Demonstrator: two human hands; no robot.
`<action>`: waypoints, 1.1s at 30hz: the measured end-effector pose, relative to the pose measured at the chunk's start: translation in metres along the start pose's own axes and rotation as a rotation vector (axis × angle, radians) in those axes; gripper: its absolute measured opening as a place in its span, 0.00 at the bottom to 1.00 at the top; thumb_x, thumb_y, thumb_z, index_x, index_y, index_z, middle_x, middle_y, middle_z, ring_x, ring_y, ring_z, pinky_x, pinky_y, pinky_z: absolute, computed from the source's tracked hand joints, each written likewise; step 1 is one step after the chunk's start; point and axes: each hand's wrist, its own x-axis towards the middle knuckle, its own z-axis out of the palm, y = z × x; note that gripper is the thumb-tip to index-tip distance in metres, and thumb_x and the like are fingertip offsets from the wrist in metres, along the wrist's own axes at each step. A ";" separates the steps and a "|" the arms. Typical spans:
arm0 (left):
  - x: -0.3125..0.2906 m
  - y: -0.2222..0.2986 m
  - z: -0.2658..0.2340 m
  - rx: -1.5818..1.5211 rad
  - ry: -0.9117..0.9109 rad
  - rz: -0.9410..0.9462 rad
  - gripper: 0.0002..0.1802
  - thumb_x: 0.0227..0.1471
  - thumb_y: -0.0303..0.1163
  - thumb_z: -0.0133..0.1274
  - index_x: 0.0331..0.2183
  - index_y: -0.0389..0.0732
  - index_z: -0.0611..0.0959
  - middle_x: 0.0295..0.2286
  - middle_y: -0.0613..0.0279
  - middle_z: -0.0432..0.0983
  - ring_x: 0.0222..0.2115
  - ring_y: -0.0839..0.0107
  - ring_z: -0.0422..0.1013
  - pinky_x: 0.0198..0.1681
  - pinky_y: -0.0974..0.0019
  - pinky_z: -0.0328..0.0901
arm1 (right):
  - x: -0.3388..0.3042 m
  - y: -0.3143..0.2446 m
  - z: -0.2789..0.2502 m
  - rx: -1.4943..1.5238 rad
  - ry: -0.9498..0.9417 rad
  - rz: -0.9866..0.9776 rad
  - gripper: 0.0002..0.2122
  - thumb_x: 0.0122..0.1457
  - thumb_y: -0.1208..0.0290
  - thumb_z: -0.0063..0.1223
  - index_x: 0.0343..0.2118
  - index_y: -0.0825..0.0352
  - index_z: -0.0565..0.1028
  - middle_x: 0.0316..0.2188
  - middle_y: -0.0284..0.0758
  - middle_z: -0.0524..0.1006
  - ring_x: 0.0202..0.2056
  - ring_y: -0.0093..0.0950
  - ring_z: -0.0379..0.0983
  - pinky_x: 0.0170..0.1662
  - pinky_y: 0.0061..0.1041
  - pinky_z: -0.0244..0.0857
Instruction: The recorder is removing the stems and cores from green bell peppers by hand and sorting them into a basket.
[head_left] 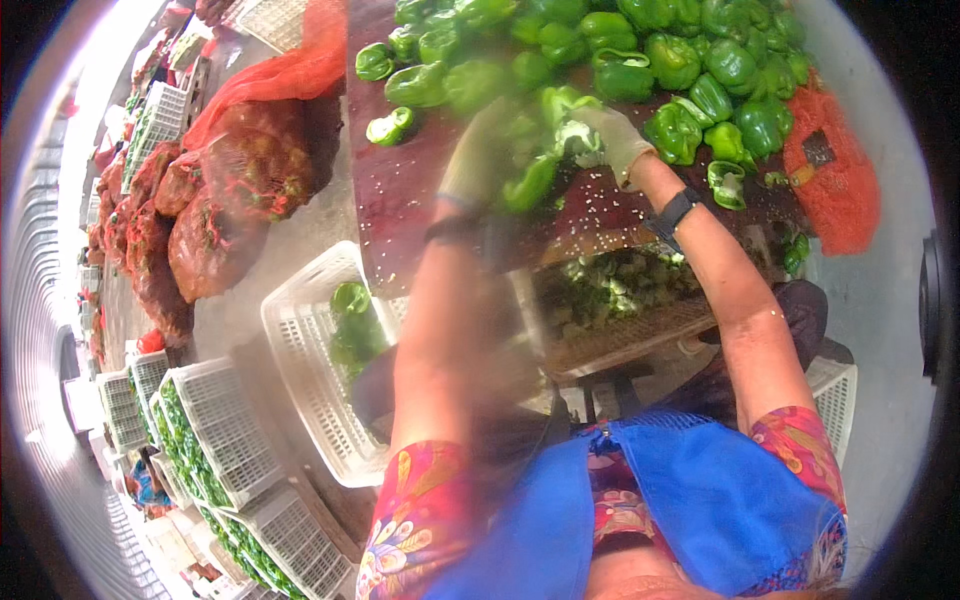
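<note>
My right hand [618,140], in a pale glove, is closed on an opened green bell pepper [562,106] whose whitish inside shows. My left hand [478,160], also gloved, is beside it over the table; a smear across the picture blurs its fingers, and what it holds, if anything, I cannot make out. Between the hands and a little nearer lies another green pepper piece [530,186]. A large pile of whole green bell peppers [672,62] covers the far side of the dark red tabletop [385,215], where pale seeds are scattered near my hands.
Below the table edge sits a crate of pepper scraps [610,290]. A white plastic crate [300,330] with several green peppers stands to its left. Red mesh sacks [225,190] lean at the far left. Stacked crates [225,430] stand lower left, and orange netting [840,190] lies right.
</note>
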 end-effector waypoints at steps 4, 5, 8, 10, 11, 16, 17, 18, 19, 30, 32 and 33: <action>-0.007 0.004 -0.006 0.150 -0.042 0.125 0.18 0.59 0.47 0.47 0.44 0.45 0.77 0.35 0.65 0.76 0.30 0.72 0.69 0.33 0.70 0.64 | -0.001 -0.020 -0.007 0.422 0.004 0.148 0.21 0.53 0.74 0.57 0.52 0.62 0.71 0.51 0.33 0.71 0.48 0.28 0.72 0.44 0.30 0.73; -0.013 0.005 0.004 0.046 -0.007 0.111 0.16 0.59 0.38 0.46 0.46 0.42 0.74 0.34 0.65 0.74 0.27 0.76 0.68 0.29 0.73 0.63 | -0.002 -0.039 -0.027 1.004 -0.015 0.513 0.26 0.48 0.78 0.60 0.53 0.62 0.70 0.51 0.32 0.71 0.48 0.28 0.71 0.44 0.31 0.73; 0.005 -0.004 -0.013 0.189 0.040 0.173 0.16 0.59 0.30 0.45 0.49 0.38 0.72 0.33 0.65 0.73 0.24 0.80 0.66 0.25 0.75 0.63 | 0.006 -0.007 -0.010 1.436 -0.060 0.696 0.38 0.37 0.87 0.66 0.57 0.62 0.66 0.56 0.33 0.67 0.54 0.30 0.66 0.53 0.30 0.69; -0.009 0.005 0.016 0.183 -0.068 0.385 0.16 0.58 0.30 0.46 0.48 0.37 0.72 0.34 0.63 0.73 0.24 0.80 0.64 0.26 0.76 0.62 | -0.001 0.021 -0.003 -0.024 0.138 -0.081 0.35 0.46 0.73 0.65 0.59 0.60 0.63 0.55 0.33 0.68 0.54 0.31 0.65 0.57 0.29 0.62; -0.022 0.014 0.020 0.196 -0.051 0.389 0.16 0.58 0.30 0.46 0.48 0.37 0.72 0.34 0.63 0.73 0.24 0.80 0.64 0.26 0.76 0.62 | 0.006 0.003 -0.014 0.250 0.084 -0.022 0.40 0.43 0.79 0.65 0.62 0.59 0.59 0.58 0.34 0.66 0.60 0.29 0.58 0.63 0.28 0.55; -0.043 0.026 0.044 1.241 0.149 0.825 0.16 0.58 0.41 0.49 0.44 0.42 0.74 0.42 0.63 0.73 0.42 0.69 0.70 0.45 0.70 0.66 | 0.005 0.023 -0.032 0.456 0.074 0.082 0.39 0.45 0.80 0.63 0.62 0.58 0.58 0.59 0.35 0.65 0.60 0.31 0.59 0.64 0.29 0.55; -0.051 0.021 0.050 1.239 0.147 0.825 0.16 0.58 0.41 0.49 0.44 0.42 0.74 0.42 0.63 0.73 0.42 0.69 0.70 0.45 0.70 0.66 | 0.003 0.029 -0.031 0.498 0.042 0.104 0.39 0.44 0.80 0.64 0.62 0.59 0.59 0.58 0.35 0.66 0.59 0.32 0.61 0.63 0.29 0.56; -0.063 0.016 0.061 0.825 0.200 0.631 0.15 0.57 0.39 0.50 0.42 0.42 0.75 0.40 0.62 0.74 0.40 0.68 0.70 0.43 0.70 0.66 | 0.001 0.029 -0.033 0.540 0.011 0.129 0.40 0.43 0.80 0.64 0.62 0.59 0.59 0.58 0.35 0.66 0.57 0.33 0.63 0.63 0.29 0.57; -0.074 0.012 0.071 0.414 0.244 0.427 0.13 0.55 0.37 0.50 0.40 0.41 0.76 0.39 0.61 0.75 0.38 0.68 0.71 0.41 0.69 0.67 | 0.000 0.028 -0.032 0.761 -0.045 0.295 0.38 0.42 0.79 0.66 0.60 0.60 0.61 0.58 0.37 0.67 0.57 0.35 0.65 0.60 0.31 0.60; -0.014 -0.010 0.091 1.205 0.303 0.502 0.17 0.54 0.36 0.52 0.43 0.37 0.79 0.38 0.47 0.75 0.40 0.52 0.72 0.46 0.56 0.66 | 0.030 0.032 -0.011 0.650 -0.144 0.542 0.31 0.58 0.39 0.42 0.54 0.62 0.71 0.53 0.41 0.72 0.50 0.36 0.70 0.50 0.31 0.64; 0.022 -0.002 0.100 1.267 0.319 0.278 0.16 0.54 0.35 0.51 0.42 0.38 0.79 0.39 0.45 0.76 0.42 0.51 0.72 0.47 0.56 0.66 | 0.034 0.029 -0.001 0.496 -0.029 0.703 0.32 0.58 0.39 0.42 0.49 0.66 0.74 0.52 0.44 0.73 0.53 0.36 0.68 0.54 0.26 0.60; 0.044 -0.008 0.082 1.446 0.308 0.317 0.16 0.52 0.37 0.52 0.40 0.39 0.80 0.38 0.47 0.77 0.39 0.51 0.74 0.44 0.57 0.68 | 0.038 0.023 -0.002 0.504 -0.076 0.615 0.31 0.60 0.41 0.40 0.51 0.67 0.73 0.52 0.45 0.72 0.53 0.38 0.68 0.54 0.29 0.59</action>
